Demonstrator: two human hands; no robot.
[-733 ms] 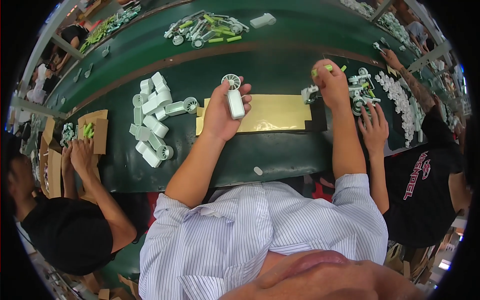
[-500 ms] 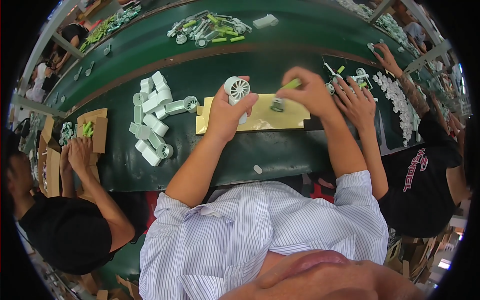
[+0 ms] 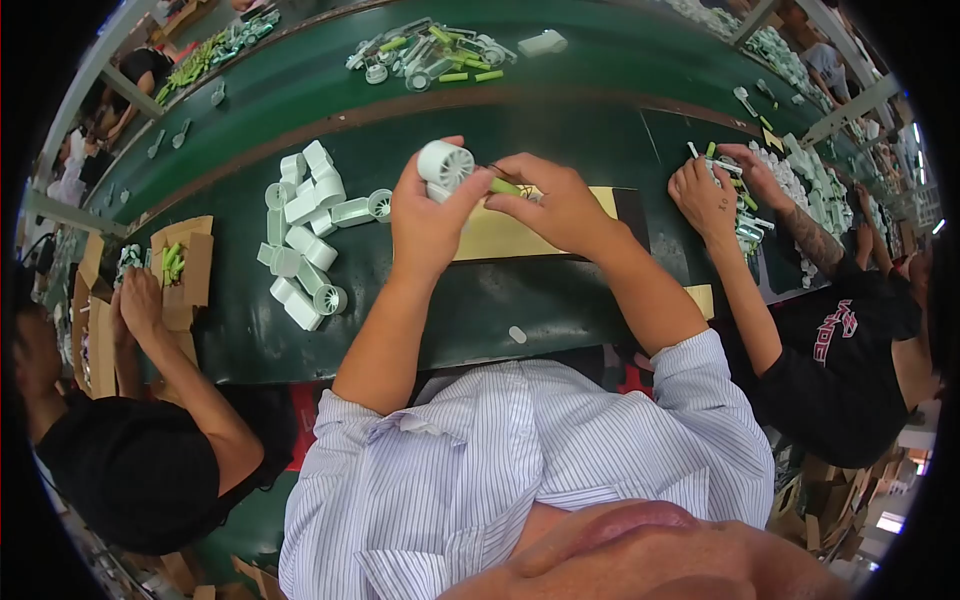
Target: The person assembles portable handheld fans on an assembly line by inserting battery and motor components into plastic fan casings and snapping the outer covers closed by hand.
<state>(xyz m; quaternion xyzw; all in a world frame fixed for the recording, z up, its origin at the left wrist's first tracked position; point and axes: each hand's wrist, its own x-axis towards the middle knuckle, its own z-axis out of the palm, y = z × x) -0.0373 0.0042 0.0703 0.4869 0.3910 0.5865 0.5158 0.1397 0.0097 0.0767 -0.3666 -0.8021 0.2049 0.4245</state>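
My left hand (image 3: pixel 428 215) is closed around a pale green plastic housing (image 3: pixel 445 163), whose round end has a spoked, fan-like grille. Close beside it, my right hand (image 3: pixel 562 205) pinches a yellow-green cylinder (image 3: pixel 505 187), with thin dark wires by its inner end. That end lies against or very near my left thumb and the housing; the exact contact is hidden by my fingers. Below both hands a yellow sheet (image 3: pixel 520 243) lies on the dark green table. Several matching pale green housings (image 3: pixel 313 250) are heaped to the left.
A small pale oval piece (image 3: pixel 517 335) lies near the front edge. Beyond, a green belt (image 3: pixel 630 75) carries a pile of clear parts and yellow-green cylinders (image 3: pixel 455 77). A co-worker at left reaches to a cardboard box (image 3: pixel 185 265); a co-worker's hands (image 3: pixel 708 200) handle parts at right.
My right hand has brought the yellow-green cylinder left to the housing. My left hand has shifted slightly left, turning the grille. At right, the co-worker's hands have drawn together over the parts.
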